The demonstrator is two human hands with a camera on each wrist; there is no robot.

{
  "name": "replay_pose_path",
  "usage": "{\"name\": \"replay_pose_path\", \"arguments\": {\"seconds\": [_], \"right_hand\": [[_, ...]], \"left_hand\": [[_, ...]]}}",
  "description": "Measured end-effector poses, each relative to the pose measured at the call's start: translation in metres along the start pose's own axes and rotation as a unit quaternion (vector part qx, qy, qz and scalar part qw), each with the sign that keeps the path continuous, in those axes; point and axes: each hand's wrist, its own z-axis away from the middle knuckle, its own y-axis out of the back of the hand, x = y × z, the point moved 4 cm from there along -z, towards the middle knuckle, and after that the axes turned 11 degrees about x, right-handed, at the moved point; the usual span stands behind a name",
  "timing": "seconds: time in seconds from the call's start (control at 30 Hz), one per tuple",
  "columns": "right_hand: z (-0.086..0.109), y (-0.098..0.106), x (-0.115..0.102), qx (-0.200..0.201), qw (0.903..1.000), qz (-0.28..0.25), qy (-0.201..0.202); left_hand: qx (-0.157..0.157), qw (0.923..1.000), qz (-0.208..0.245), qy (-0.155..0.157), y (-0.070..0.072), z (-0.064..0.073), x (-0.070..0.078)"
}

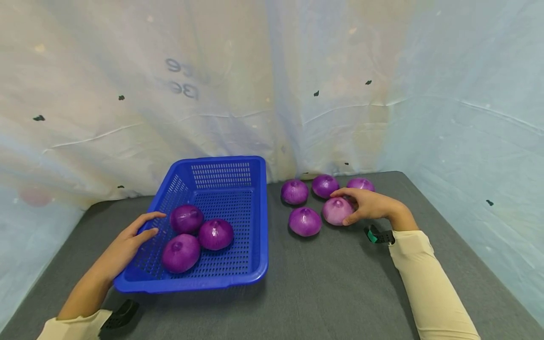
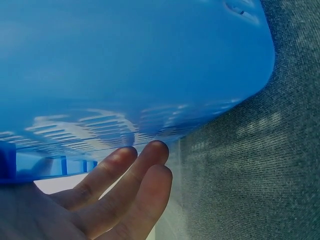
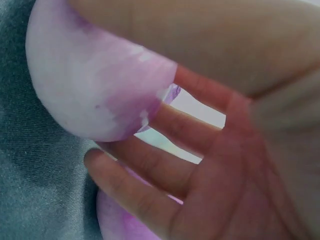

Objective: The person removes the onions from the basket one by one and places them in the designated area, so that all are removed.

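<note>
My left hand (image 1: pixel 126 243) grips the left rim of a blue plastic basket (image 1: pixel 260 226), thumb and forefinger over the edge. In the left wrist view the other fingers (image 2: pixel 145 195) lie along the basket's outer wall (image 2: pixel 135 55). Inside the basket, three purple onions sit together: one at the back (image 1: pixel 187 218), one at the right (image 1: pixel 216 234), one in front (image 1: pixel 180 253). On the right, my right hand (image 1: pixel 370 206) holds a paler purple onion (image 1: pixel 335 211) from its right side, thumb in front and fingers behind. Its pale, rounded side (image 3: pixel 95 90) shows in the right wrist view.
Around the held onion, several more lie on the grey tabletop (image 1: pixel 323 283): one nearer the basket (image 1: pixel 305 221), and a back row of a left (image 1: pixel 294 191), a middle (image 1: pixel 325 186) and a right onion (image 1: pixel 361 183). Pale sheeting (image 1: pixel 272 85) hangs behind the table.
</note>
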Motion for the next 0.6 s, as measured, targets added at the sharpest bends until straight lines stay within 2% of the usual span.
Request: {"name": "replay_pose_path", "arguments": {"seconds": [0.6], "right_hand": [[0.0051, 0.0041, -0.0025, 0.012, 0.9996, 0.025, 0.001]], "left_hand": [[0.002, 1.0000, 0.004, 0.002, 0.0009, -0.0011, 0.0016]]}}
